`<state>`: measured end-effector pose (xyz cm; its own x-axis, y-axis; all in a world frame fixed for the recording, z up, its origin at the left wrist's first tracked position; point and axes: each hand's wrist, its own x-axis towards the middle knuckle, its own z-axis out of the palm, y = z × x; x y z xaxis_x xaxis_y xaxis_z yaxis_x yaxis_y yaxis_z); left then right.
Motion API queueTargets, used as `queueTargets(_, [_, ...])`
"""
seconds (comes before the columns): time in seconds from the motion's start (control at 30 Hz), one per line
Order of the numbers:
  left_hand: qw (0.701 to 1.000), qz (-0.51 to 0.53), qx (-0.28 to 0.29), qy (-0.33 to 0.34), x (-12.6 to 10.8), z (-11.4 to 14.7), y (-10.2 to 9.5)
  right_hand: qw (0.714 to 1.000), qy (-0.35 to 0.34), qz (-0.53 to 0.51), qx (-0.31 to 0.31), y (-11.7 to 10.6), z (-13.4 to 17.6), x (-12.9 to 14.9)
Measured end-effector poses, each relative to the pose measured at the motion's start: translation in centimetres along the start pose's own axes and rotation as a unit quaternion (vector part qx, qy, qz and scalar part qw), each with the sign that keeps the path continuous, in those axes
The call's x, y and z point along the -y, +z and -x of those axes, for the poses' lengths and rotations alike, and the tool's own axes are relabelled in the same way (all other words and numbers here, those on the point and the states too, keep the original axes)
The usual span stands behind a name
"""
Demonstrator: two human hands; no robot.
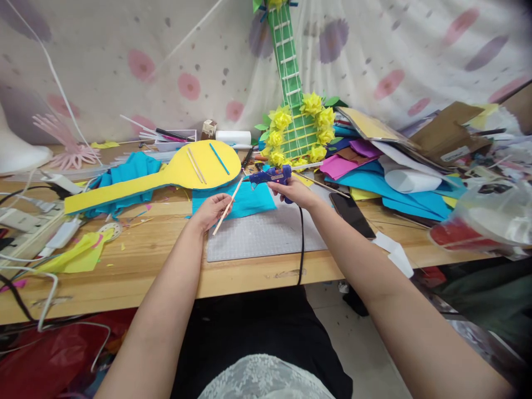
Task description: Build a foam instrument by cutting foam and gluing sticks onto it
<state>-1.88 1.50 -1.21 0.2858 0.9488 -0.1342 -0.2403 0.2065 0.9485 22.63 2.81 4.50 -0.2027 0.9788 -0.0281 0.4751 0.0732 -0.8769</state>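
Note:
A thin wooden stick [228, 206] is pinched in my left hand [215, 209], slanting up to the right. My right hand [294, 190] is wrapped round a blue hot glue gun [272, 175], whose nozzle points left at the stick's upper end; I cannot tell whether they touch. Beneath both hands lie a piece of blue crepe paper [253, 200] and a grey cutting mat [236, 244]. Just behind is a yellow guitar-shaped cutout [174, 166] with blue edges. Two bare sticks [197, 165] and a blue stick [219, 158] lie on its round body.
A green paper guitar [293, 100] with yellow flowers leans at the back. A black phone [352, 215] and stacked coloured paper [374, 177] lie right, beside a plastic cup [477, 227]. Power strips with cables [33, 221] crowd the left. The gun's cord [302, 244] hangs over the table edge.

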Motion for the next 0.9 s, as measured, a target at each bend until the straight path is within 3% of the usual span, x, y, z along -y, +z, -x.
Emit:
queueTargets(0.47, [1.000, -0.002, -0.005, -0.001, -0.2, 0.1, 0.2, 0.997, -0.023, 0.026, 0.071, 0.2, 0.5, 0.2])
queueTargets(0.6, [1.000, -0.004, -0.010, 0.007, -0.1, 0.1, 0.2, 0.996, -0.040, 0.000, 0.085, -1.0, 0.8, -0.3])
queueTargets(0.67, [1.000, -0.003, -0.015, 0.005, -0.1, 0.1, 0.2, 0.998, -0.048, -0.042, 0.022, -2.4, 0.8, -1.3])
queueTargets(0.77, [1.000, 0.001, -0.019, 0.001, -0.1, 0.0, 0.2, 0.984, -0.012, -0.076, -0.162, -5.0, 0.4, -4.1])
queueTargets(0.83, [1.000, 0.004, -0.021, 0.000, -0.2, 0.0, 0.3, 0.958, 0.038, -0.040, -0.281, -6.5, 0.0, -6.4])
queueTargets(0.9, [1.000, 0.005, -0.027, -0.003, -0.2, -0.1, 0.3, 0.940, 0.092, 0.013, -0.328, -7.3, -0.3, -8.7])
